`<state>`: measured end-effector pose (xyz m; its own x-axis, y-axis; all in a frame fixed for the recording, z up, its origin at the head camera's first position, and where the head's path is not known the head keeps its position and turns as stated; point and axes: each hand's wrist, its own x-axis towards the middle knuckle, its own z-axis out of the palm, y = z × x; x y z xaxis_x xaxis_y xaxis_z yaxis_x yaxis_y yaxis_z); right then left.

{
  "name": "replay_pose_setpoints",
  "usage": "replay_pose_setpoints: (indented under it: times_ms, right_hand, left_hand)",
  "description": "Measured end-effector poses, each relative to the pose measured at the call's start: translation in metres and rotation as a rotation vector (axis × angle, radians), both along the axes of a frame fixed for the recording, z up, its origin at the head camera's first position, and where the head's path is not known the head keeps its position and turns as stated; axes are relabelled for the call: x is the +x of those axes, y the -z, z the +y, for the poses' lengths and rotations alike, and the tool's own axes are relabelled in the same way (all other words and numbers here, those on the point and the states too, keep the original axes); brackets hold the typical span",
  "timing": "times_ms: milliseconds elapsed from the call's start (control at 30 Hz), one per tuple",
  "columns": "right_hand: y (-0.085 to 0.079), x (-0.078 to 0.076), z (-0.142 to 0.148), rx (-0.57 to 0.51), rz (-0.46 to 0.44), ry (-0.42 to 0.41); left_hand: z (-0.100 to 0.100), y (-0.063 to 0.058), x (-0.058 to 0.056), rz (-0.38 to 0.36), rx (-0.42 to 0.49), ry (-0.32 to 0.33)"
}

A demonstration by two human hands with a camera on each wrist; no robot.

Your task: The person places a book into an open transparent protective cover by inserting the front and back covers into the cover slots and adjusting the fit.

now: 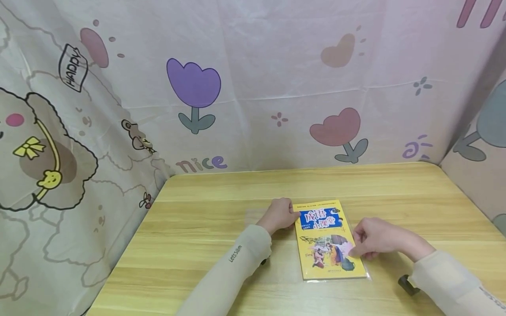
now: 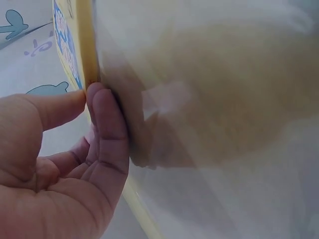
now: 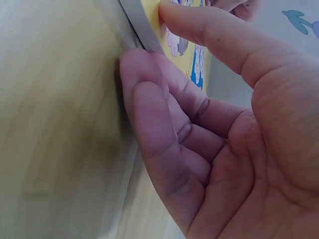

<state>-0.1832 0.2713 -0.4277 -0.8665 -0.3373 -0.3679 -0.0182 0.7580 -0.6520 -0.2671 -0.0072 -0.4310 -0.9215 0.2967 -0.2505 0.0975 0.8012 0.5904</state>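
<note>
A tulip-printed cloth (image 1: 261,57) hangs behind a wood-grain table (image 1: 189,224)

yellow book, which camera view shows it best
The head view: the yellow book shows nearly its whole front there. The left wrist view catches one edge and a front strip; the right wrist, only part.

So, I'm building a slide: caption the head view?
Left hand and right hand grip opposite sides of a yellow Chinese idiom book.

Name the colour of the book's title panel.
The title panel is blue, clearest in the head view.
</note>
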Motion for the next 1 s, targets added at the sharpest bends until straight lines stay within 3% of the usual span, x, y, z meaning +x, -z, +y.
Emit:
replay_pose_setpoints:
  times_ms: [433, 733, 867, 1000]
  right_hand:
    - [0.0, -0.001, -0.005, 0.024, 0.004, 0.034]
    - [0.001, -0.001, -0.002, -0.018, 0.029, 0.027]
    - [0.0, -0.002, -0.002, -0.039, 0.082, 0.067]
    - [-0.001, -0.005, -0.005, -0.035, 0.143, 0.129]
  left_hand:
    - [0.001, 0.002, -0.005, 0.02, -0.013, -0.026]
    - [-0.023, -0.012, -0.007, 0.042, 0.129, -0.001]
    - [-0.039, -0.022, 0.003, 0.092, 0.126, 0.0]
    - [-0.054, -0.024, 0.019, 0.115, 0.101, -0.013]
